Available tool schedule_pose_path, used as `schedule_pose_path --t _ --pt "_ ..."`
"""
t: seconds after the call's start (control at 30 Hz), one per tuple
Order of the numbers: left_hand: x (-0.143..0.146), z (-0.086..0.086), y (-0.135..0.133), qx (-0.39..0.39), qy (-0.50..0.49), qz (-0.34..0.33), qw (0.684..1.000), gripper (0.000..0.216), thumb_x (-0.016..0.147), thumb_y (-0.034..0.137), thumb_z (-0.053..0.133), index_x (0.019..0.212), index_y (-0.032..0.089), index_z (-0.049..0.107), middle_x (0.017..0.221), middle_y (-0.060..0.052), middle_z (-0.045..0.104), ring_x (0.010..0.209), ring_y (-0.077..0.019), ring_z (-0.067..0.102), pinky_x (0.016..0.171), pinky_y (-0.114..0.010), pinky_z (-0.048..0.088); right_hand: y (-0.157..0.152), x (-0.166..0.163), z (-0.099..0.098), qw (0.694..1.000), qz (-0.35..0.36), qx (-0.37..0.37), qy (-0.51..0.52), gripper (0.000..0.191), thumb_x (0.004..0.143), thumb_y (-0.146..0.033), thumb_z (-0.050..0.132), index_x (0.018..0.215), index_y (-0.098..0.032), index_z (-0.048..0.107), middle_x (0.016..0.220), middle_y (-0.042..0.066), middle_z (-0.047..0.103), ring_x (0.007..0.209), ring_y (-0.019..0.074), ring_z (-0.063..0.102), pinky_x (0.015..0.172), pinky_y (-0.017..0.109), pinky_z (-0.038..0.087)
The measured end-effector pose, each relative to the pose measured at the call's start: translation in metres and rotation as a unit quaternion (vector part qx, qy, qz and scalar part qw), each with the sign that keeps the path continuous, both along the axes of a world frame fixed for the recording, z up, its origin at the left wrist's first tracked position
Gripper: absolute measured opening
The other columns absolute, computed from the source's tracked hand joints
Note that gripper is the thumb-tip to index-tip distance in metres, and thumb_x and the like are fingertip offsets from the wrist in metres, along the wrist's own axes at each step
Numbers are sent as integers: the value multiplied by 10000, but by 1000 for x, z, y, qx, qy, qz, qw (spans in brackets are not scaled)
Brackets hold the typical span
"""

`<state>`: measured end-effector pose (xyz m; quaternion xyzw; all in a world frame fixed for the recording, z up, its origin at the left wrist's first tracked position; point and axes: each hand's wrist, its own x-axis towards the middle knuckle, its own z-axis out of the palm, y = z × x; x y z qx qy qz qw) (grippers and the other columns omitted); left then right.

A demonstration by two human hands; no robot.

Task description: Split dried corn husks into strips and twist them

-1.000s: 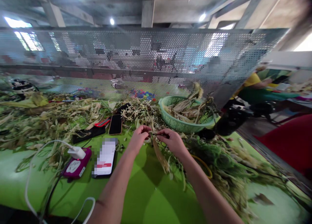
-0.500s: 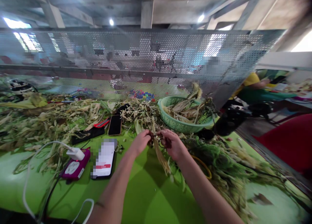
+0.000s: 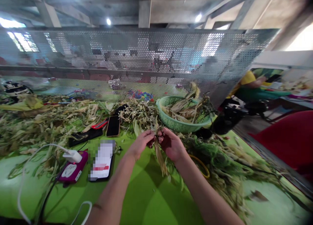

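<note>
My left hand (image 3: 141, 144) and my right hand (image 3: 171, 143) meet above the green table (image 3: 146, 199), fingertips pinched together on a thin dark thread and a strip of dried husk (image 3: 160, 158) that hangs down between them. Both hands are closed in a pinch. A heap of dried husks (image 3: 137, 114) lies just behind them. A green plastic basket (image 3: 171, 122) full of husks stands behind my right hand.
A lit phone (image 3: 101, 159), a pink power socket with white charger (image 3: 72, 168) and a dark phone (image 3: 113, 126) lie to the left. A perforated metal screen (image 3: 137, 62) closes the back. A person in yellow (image 3: 246, 83) sits far right. Green twine piles up (image 3: 215, 156) at the right.
My hands have drawn closer together, fingertips now touching over the husk strip. The view has shifted slightly; nothing else moved.
</note>
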<state>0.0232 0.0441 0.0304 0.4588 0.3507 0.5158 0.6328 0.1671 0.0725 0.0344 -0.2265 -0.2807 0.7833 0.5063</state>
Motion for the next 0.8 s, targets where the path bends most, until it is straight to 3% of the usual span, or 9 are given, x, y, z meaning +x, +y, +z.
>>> schedule_pose_path --t 0.23,0.43,0.63,0.8 --pt "4 -2 2 -2 -49 91 995 233 690 340 642 617 157 517 572 42 462 527 -79 379 520 -232 265 -3 -3 2 999 2 37 18 198 721 -233 714 668 -192 528 627 -31 544 572 86 513 566 189 472" --pt "13 -5 3 -18 -96 167 981 225 673 288 610 572 169 449 516 61 402 484 -68 324 499 -227 243 -8 -11 5 997 -37 63 -20 230 685 -230 740 665 -199 512 570 -59 431 516 77 413 449 179 363" --pt "2 1 1 21 -17 153 988 188 735 313 580 633 167 520 623 29 488 607 -91 447 595 -213 362 -2 -5 1 995 -41 55 -70 233 663 -289 758 666 -197 544 587 -43 478 530 88 432 453 201 359" --pt "-2 -2 3 -19 -58 115 992 219 748 381 591 736 166 557 803 -25 600 771 -145 574 706 -264 453 3 -3 -4 997 -49 38 -56 235 669 -300 754 660 -205 540 600 -41 508 555 95 472 506 212 414"
